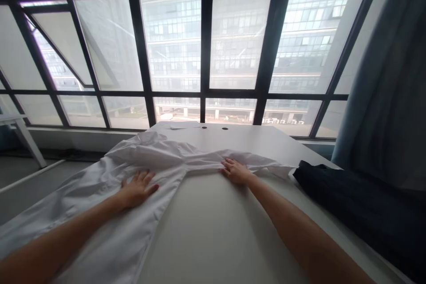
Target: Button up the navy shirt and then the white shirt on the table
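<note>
The white shirt (133,177) is being smoothed on the counter (213,222), left hand (138,190) pressed flat and spread, right hand (235,171) flat on its sleeve; folding seemingly requires a grip.

We see a shirt (109,204) on the table's (213,230) left, folded cloth (362,204) right, windows (206,44) far behind.

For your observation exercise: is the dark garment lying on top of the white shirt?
No, the dark garment lies apart, right of the white shirt.
</note>
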`<state>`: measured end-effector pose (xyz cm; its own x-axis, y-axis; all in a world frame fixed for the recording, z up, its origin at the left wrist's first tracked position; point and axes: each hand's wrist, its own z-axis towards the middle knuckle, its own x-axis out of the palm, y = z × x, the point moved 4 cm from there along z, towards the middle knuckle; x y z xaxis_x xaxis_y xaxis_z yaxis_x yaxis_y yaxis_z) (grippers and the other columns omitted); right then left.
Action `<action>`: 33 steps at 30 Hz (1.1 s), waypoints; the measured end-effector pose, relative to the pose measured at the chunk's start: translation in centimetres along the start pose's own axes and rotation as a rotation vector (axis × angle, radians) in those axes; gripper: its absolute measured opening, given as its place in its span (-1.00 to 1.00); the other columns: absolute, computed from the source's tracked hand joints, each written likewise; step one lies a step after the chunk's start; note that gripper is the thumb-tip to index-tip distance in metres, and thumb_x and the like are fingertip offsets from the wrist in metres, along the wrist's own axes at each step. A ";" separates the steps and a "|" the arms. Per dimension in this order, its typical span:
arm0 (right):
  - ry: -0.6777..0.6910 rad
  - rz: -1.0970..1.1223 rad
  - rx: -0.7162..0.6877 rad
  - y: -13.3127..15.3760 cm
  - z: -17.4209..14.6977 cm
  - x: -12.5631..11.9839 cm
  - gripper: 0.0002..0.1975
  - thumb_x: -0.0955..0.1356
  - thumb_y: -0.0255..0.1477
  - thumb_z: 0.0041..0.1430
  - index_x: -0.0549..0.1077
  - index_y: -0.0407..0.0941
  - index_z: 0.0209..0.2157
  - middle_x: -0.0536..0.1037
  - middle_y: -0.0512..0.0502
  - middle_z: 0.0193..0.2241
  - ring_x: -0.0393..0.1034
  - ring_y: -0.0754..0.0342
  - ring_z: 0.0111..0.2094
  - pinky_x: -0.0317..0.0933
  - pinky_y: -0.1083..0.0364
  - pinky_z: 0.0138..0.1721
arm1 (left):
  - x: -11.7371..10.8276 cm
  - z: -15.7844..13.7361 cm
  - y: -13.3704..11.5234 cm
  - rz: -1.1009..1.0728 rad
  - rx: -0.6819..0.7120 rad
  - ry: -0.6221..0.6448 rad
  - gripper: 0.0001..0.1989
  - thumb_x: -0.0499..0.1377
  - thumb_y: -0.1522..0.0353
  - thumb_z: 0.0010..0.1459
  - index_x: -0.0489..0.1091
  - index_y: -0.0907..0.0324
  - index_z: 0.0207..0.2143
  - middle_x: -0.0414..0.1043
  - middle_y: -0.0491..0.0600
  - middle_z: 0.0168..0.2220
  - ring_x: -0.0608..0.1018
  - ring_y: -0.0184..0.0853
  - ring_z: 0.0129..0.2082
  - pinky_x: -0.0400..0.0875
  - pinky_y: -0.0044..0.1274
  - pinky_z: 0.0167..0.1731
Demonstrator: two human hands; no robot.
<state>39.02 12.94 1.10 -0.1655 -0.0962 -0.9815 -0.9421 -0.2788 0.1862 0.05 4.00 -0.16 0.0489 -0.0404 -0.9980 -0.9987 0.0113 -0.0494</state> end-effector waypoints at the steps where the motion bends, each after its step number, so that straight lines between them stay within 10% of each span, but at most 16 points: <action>1: -0.003 0.008 0.020 -0.7 0.9 0.1 -0.41 0.08 -0.08 0.38 0.11 0.05 0.35 -0.07 -0.10 0.41 -0.20 -0.24 0.39 -0.15 -0.41 0.24 | -0.2 0.7 0.2 0.000 0.001 0.033 -0.27 -0.20 -0.04 0.28 -0.07 0.04 0.40 -0.26 0.12 0.44 -0.14 0.06 0.41 -0.22 0.16 0.18; 11: -0.166 -0.171 0.174 -2.0 4.8 -0.5 -0.47 0.06 -0.27 0.40 0.18 -0.06 0.33 0.05 -0.20 0.38 -0.16 -0.18 0.38 -0.37 -0.36 0.28 | -0.8 7.0 -0.3 -0.029 0.010 0.003 -0.26 -0.17 -0.05 0.27 -0.01 0.07 0.39 -0.20 0.09 0.43 -0.12 0.07 0.41 -0.19 0.12 0.21; 17: -0.327 -0.289 0.041 -2.9 -5.0 -0.7 -0.54 0.20 -0.29 0.32 0.41 -0.19 0.14 0.35 -0.34 0.21 0.10 -0.17 0.27 -0.30 -0.19 0.31 | 0.8 4.6 -2.2 -0.055 0.011 -0.065 -0.31 -0.25 0.06 0.32 0.00 0.17 0.39 -0.14 0.14 0.42 -0.01 0.09 0.38 -0.03 0.07 0.21; 28: -0.416 -0.078 0.779 -17.2 -25.4 -7.2 -0.65 0.35 -0.39 0.16 0.55 -0.35 -0.11 0.49 -0.63 -0.07 0.40 -0.42 0.00 0.27 -0.21 -0.14 | 0.1 -7.3 -12.7 -0.104 0.270 0.061 -0.37 -0.14 0.06 0.32 0.16 0.17 0.31 -0.09 0.21 0.40 -0.04 0.04 0.40 -0.08 0.03 0.23; 33: -0.590 -0.017 0.700 -13.7 -27.3 -11.2 -0.65 0.19 -0.45 0.27 0.53 -0.32 -0.14 0.56 -0.53 -0.15 0.49 -0.29 -0.08 0.32 -0.08 -0.15 | -1.0 -10.5 -15.0 -0.346 0.398 -0.018 -0.46 -0.08 0.06 0.29 0.39 0.17 0.11 0.23 0.18 0.28 0.19 -0.10 0.33 -0.01 -0.23 0.29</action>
<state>61.75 -8.28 10.73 -0.0905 0.4600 -0.8833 -0.8756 0.3858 0.2907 14.89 -6.61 1.98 0.3789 -0.0919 -0.9209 -0.8420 0.3787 -0.3843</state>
